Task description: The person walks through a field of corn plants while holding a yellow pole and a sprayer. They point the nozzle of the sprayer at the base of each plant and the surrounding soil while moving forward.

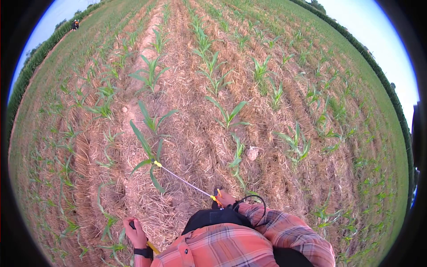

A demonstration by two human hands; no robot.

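My right hand (227,199) is closed around the yellow handle of a spray wand (187,182), just in front of my body. The thin pale wand points forward and left, and its yellow nozzle (158,164) overlaps the base of a young corn plant (143,141). A black hose (262,201) loops beside my right wrist. Low on the left, my left hand (135,234) wraps round the black grip of a yellow pump lever (153,248). The lever's other end is hidden behind my plaid sleeve. A black band circles my left wrist.
Rows of young corn (227,113) run away from me over soil covered with dry straw (182,129). A pale clod (252,153) lies between rows on the right. Far off at the upper left stands another person (75,24), near taller green growth along the field's edge.
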